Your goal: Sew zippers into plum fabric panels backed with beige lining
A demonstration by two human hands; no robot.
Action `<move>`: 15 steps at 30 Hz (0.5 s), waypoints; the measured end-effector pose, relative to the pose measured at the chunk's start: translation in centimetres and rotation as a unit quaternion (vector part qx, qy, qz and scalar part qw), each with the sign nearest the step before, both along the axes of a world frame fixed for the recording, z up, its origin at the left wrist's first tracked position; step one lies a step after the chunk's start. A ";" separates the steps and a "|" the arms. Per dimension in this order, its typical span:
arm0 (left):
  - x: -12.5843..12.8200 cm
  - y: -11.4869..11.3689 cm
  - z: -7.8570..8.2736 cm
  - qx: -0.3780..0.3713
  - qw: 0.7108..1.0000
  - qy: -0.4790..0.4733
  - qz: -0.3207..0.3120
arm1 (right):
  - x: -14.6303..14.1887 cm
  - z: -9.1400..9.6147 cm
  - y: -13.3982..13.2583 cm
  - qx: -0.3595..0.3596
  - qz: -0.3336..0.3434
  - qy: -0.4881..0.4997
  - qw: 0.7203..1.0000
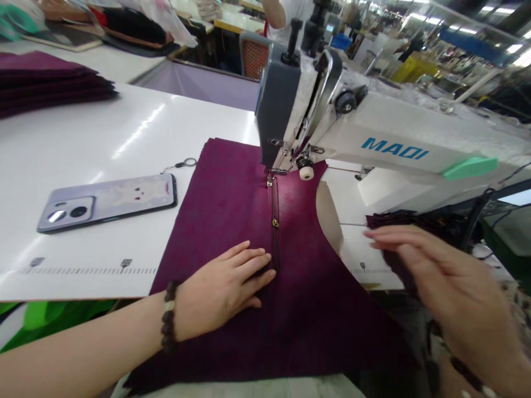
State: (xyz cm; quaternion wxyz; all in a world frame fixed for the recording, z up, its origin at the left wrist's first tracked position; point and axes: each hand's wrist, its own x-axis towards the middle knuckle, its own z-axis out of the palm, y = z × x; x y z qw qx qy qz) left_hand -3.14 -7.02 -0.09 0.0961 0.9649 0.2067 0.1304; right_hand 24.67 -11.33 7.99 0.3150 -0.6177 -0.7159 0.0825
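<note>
A purple fabric panel (232,215) lies on the sewing machine bed with a dark zipper (275,243) running down its middle. A gold zipper pull (275,223) sits partway along it. The zipper's far end reaches the presser foot (269,182). My left hand (224,290) rests flat on the panel, fingers spread, fingertips at the zipper's left edge. Off to the right, my right hand (443,282) is raised beyond the panel's edge, slightly blurred, its fingers stretched to the left. Dark purple fabric pieces (390,219) lie just behind it; I see nothing held in it.
The white sewing machine (394,130) stands over the panel. On the white table (136,132) a phone (112,200) with a ring strap lies left of the fabric. A stack of purple pieces (45,83) is at the far left. Another person (286,22) is behind the machine.
</note>
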 end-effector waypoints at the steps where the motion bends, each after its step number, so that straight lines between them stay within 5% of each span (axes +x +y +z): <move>1: 0.0 0.0 0.1 -0.001 1.000 0.003 0.000 | -1.6 -0.4 0.6 -0.003 0.098 -0.075 0.992; 4: 0.0 0.1 0.2 -0.004 1.000 0.009 -0.002 | -6.0 -3.3 2.5 -0.002 0.192 -0.218 0.957; 9: 0.0 0.1 0.1 0.003 1.000 0.014 0.000 | -7.6 -8.4 4.2 -0.038 0.171 -0.292 0.940; 15: 0.5 -0.2 -0.4 0.014 1.000 0.016 0.021 | -6.7 -8.1 4.1 -0.041 0.181 -0.291 0.939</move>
